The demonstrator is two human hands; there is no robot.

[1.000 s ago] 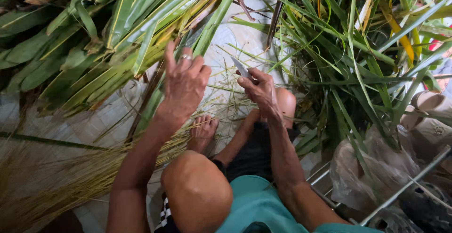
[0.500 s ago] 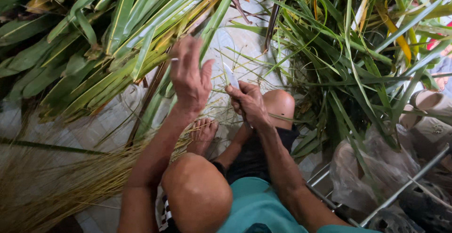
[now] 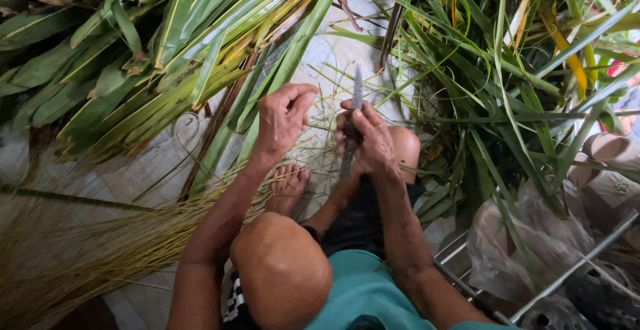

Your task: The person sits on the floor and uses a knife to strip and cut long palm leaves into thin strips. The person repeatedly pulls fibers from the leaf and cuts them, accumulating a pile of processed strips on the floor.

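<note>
My right hand [image 3: 371,142] grips a small knife [image 3: 356,97] with its blade pointing up and away from me. My left hand [image 3: 283,115] is just to the left of it, fingers curled, pinching a thin pale leaf rib that runs toward the blade. Both hands hover over my bent knees [image 3: 403,145] and bare foot [image 3: 288,185]. A long green palm leaflet [image 3: 267,97] lies on the floor under my left hand.
A heap of broad green palm fronds [image 3: 147,57] fills the top left. Narrower loose leaves [image 3: 507,83] pile at the right. A bundle of stripped yellowish ribs [image 3: 87,250] lies at the lower left. A plastic bag [image 3: 527,243] and metal frame [image 3: 567,270] sit at the lower right.
My left hand has dropped from an open raised spread and closed in beside the knife. My right hand has turned the blade upright.
</note>
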